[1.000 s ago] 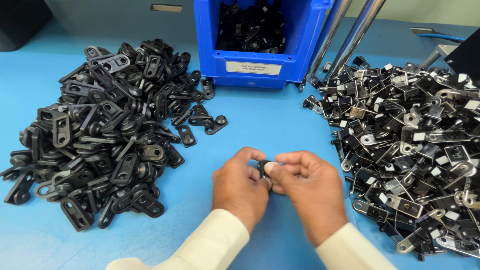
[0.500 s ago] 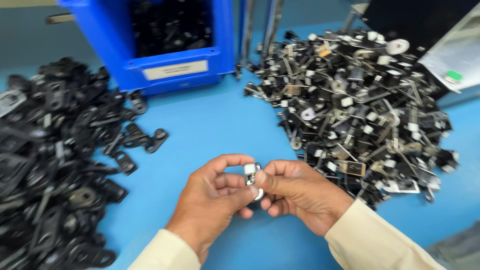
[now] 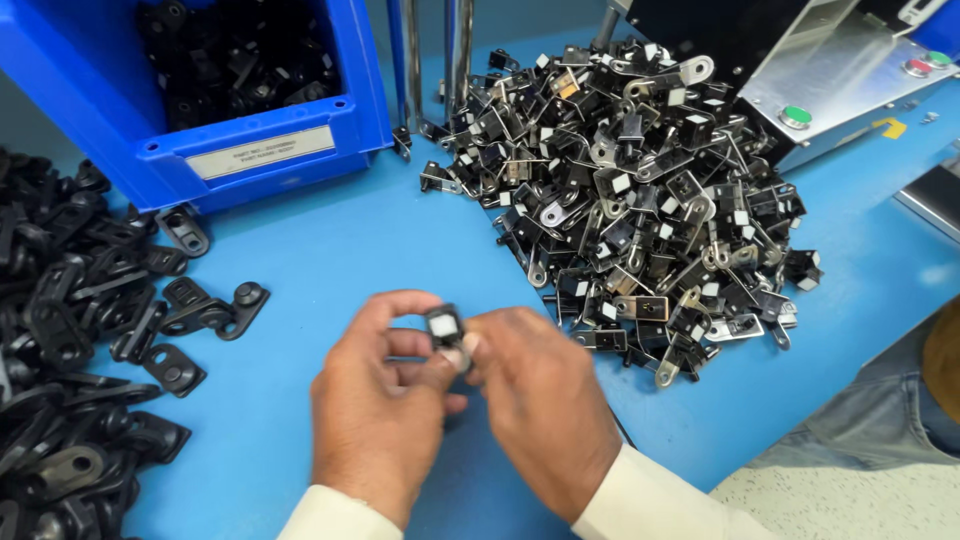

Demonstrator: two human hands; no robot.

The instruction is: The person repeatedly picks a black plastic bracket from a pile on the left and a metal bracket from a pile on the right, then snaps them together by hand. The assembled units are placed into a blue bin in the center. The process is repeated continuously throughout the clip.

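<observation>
My left hand (image 3: 380, 405) and my right hand (image 3: 545, 400) meet over the blue table (image 3: 370, 250), both pinching one small black metal bracket (image 3: 445, 327) with a white square on it. The fingertips of both hands close around the part, hiding its lower end. A heap of similar black and silver brackets (image 3: 640, 190) lies just to the right of my hands. A pile of plain black brackets (image 3: 70, 340) lies to the left.
A blue plastic bin (image 3: 230, 150) holding black parts stands at the back left. Two metal rods (image 3: 430, 50) rise behind it. A grey machine panel (image 3: 840, 90) with a green and a red button sits at the back right. The table edge runs at lower right.
The view has swung to the right and closer. My hands stay together on the bracket, which has turned so its white square faces up.
</observation>
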